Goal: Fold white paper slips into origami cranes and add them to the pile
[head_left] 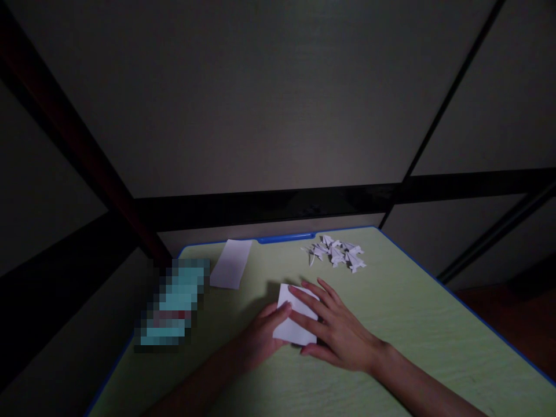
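A small white sheet of paper point(297, 327), roughly square, lies at the middle of the near part of the table. My left hand point(267, 336) grips its left side, with the thumb on top and the other fingers mostly hidden below. Across the right part of the paper, my right hand point(339, 330) rests with fingers spread and stretched out. Its thumb lies by the near right corner. Whether the paper is one layer or folded over, I cannot tell.
The green table point(412, 324) has a blue edge and a blue handle recess point(286, 238). Several folded white paper figures point(336, 253) sit at the back right. Another white sheet point(231, 264) lies back left, beside a pixelated turquoise item point(180, 298). A panelled cabinet front point(269, 116) stands behind.
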Tool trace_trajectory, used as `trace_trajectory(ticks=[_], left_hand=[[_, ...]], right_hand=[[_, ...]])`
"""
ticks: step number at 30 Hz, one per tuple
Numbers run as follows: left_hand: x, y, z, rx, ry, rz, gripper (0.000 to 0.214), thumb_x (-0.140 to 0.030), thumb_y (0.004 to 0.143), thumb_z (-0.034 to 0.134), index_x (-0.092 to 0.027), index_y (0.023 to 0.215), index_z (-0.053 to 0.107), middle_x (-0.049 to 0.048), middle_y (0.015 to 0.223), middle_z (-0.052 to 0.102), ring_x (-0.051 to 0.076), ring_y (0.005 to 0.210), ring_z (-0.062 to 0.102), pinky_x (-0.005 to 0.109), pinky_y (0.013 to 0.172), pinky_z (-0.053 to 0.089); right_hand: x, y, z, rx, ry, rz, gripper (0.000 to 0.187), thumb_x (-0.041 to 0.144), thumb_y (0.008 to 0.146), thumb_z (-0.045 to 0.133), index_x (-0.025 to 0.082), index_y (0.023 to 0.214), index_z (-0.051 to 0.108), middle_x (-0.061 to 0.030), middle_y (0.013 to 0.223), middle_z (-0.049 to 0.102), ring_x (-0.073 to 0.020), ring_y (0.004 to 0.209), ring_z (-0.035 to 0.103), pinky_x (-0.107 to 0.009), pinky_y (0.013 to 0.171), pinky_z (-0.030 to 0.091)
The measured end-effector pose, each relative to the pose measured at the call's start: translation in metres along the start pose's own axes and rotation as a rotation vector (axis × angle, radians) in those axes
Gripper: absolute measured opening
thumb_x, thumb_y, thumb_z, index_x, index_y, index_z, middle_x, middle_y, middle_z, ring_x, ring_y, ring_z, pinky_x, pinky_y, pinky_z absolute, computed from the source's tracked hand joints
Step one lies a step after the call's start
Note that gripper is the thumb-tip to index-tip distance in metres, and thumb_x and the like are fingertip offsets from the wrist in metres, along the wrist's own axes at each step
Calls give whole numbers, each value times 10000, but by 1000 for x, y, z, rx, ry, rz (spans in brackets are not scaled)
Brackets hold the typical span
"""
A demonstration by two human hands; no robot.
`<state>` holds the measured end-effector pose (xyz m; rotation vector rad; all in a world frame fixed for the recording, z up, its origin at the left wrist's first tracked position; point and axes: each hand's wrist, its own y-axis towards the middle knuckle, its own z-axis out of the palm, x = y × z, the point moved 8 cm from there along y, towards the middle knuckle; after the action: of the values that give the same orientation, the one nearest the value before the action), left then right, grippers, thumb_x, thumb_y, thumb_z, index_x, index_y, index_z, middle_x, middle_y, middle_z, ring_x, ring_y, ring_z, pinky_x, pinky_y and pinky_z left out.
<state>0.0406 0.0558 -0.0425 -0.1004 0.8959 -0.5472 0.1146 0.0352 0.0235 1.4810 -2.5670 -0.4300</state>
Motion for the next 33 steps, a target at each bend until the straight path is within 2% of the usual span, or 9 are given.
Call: trace_trajectory(ticks=[6, 11, 23, 33], left_hand=[[2, 5, -6, -50, -48, -8, 146, -257, 740, 544, -148, 818, 603, 17, 663, 654, 159, 672, 599, 270, 642, 429], [1, 4, -2, -16, -53, -2, 173, -258, 772, 502, -151, 864, 601, 21, 697, 660, 165, 699, 603, 276, 661, 432], [-3, 1, 5, -3, -58, -7, 191, -213, 812, 429, -140, 865, 598, 29, 683, 666, 173, 727, 615, 275, 663, 431], [-2, 2, -5, -131, -32, -4, 118, -217, 736, 536, -129, 798, 584, 19, 628, 640, 186, 667, 607, 275, 609, 427]], right_hand=[[-1, 0, 1, -3, -6, 5, 550, 479, 794, 387, 247, 1279, 271, -100, 1370, 210, -301, 1213, 194, -544, 946, 192], [-1, 1, 2, 7, -5, 19, 563, 476, 794, 392, 255, 1289, 244, -99, 1372, 201, -302, 1218, 177, -546, 945, 190], [0, 2, -3, -18, 3, 31, 543, 460, 788, 416, 241, 1269, 293, -107, 1365, 221, -301, 1216, 183, -543, 939, 207], [1, 1, -3, -21, 36, 8, 537, 455, 798, 399, 269, 1281, 253, -99, 1376, 181, -311, 1225, 158, -556, 944, 170]])
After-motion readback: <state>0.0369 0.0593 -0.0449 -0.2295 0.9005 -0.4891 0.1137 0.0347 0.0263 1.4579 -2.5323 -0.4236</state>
